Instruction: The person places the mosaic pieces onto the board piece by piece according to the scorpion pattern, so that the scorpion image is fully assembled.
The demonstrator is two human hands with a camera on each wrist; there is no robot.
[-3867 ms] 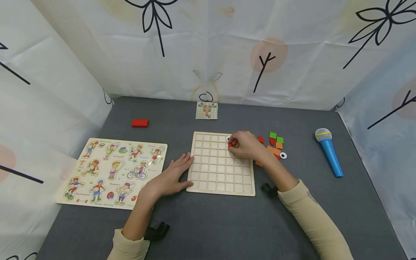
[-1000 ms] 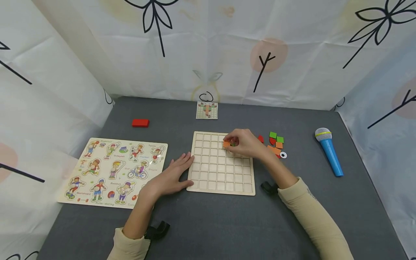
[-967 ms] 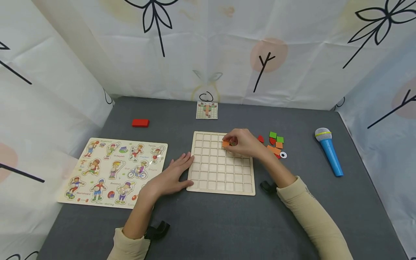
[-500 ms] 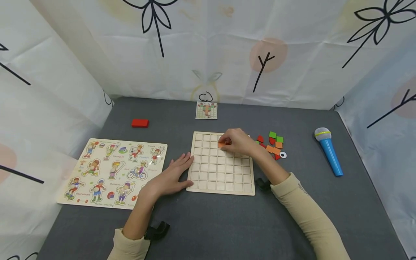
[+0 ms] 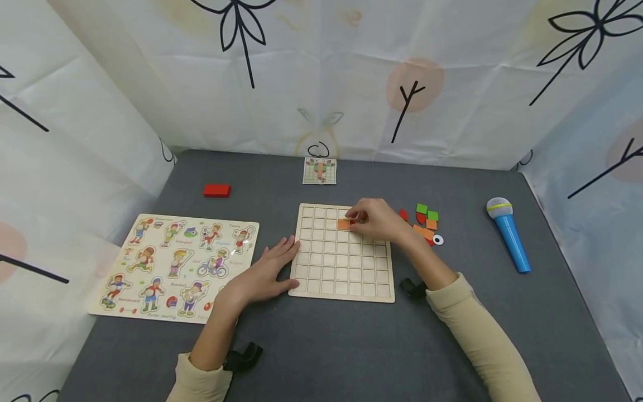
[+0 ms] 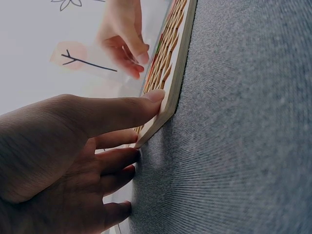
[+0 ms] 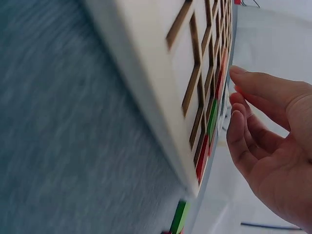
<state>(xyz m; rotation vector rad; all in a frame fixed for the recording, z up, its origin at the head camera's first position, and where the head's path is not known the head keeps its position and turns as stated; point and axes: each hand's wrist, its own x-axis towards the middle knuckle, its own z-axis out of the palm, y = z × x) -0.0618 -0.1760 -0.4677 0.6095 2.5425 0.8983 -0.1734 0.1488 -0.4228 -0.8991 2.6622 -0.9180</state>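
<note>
The left hand (image 5: 268, 273) lies with fingers extended at the left edge of the grid board (image 5: 321, 259), thumb resting on its rim. The right hand (image 5: 379, 220) is above the board's far right part, fingers loosely bent and thumb slightly parted from them. An orange tile (image 5: 343, 224) sits in the board's far half; loose pieces (image 5: 423, 231) lie to its right.

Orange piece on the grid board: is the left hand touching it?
No, the left hand touches the edge of the grid board, not the orange piece.
</note>
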